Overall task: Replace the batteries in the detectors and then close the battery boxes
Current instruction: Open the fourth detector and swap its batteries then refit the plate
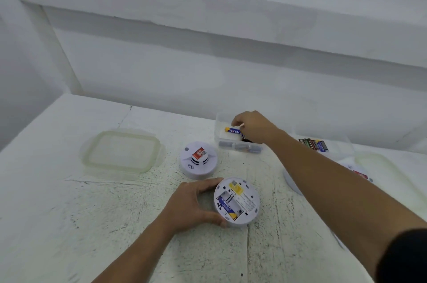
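Note:
A white round detector [240,201] lies face down near me, its battery bay uncovered with one blue battery in the left slot. My left hand [196,204] grips its left rim. My right hand [251,127] reaches over a clear plastic box [221,134] of batteries and pinches a blue and yellow battery [233,130] at its right end. A second detector [198,159] stands face up with a red label, behind the first. A third detector [355,175] lies partly hidden behind my right forearm.
A clear box lid [121,154] lies at the left on the scuffed white table. Another clear box [332,146] holding several dark batteries [314,144] stands at the right, with a second lid [379,171] in front of it. A white wall rises behind the table.

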Demonstrator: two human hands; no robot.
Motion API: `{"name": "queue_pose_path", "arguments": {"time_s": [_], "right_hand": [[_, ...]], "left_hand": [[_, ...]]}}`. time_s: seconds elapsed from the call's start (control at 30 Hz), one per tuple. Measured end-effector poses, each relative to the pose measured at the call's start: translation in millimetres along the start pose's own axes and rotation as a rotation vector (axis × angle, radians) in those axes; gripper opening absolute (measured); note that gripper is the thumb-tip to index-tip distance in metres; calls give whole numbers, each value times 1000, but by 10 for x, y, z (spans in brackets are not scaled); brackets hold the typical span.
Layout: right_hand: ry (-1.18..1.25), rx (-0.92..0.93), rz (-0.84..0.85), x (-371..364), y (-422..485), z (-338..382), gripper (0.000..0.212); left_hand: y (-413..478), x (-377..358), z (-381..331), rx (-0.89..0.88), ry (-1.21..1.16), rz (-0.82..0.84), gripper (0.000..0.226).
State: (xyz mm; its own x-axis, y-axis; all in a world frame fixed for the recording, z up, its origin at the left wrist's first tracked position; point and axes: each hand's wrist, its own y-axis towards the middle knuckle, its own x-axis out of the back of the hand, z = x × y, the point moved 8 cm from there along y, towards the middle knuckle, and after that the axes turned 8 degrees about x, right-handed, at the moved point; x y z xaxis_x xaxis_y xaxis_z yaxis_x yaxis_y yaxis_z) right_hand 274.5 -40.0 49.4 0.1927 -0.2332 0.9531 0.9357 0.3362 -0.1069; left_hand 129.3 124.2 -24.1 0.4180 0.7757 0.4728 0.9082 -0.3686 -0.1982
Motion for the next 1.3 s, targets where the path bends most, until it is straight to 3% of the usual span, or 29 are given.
{"name": "queue_pose_path", "arguments": {"time_s": [0.23, 0.37, 0.43, 0.63, 0.77, 0.93, 1.13, 1.3], "right_hand": [[-117, -36, 103, -277, 367, 105, 31], [-106, -72, 61, -286, 363, 122, 31], [54, -99, 5, -241, 347, 69, 30], [1078, -318, -276, 88, 2, -82, 18], [1333, -290, -241, 152, -380, 123, 14], [1293, -260, -106, -146, -936, 399, 21], [770, -170, -83, -387, -1295, 505, 17], [568, -84, -84, -445, -1367, 630, 19]], "left_hand": [[0, 2, -15, -9, -10, 9, 79], [-8, 3, -36, -17, -14, 11, 80], [-12, 1, -37, -21, -14, 16, 81], [-15, 10, -38, -23, 1, 1, 81], [-15, 8, -46, -23, 12, -2, 78], [-3, 3, -24, -16, 17, -11, 84], [-6, 0, -31, -20, 24, -17, 79], [-31, -2, -73, -34, 24, -12, 71]]}}
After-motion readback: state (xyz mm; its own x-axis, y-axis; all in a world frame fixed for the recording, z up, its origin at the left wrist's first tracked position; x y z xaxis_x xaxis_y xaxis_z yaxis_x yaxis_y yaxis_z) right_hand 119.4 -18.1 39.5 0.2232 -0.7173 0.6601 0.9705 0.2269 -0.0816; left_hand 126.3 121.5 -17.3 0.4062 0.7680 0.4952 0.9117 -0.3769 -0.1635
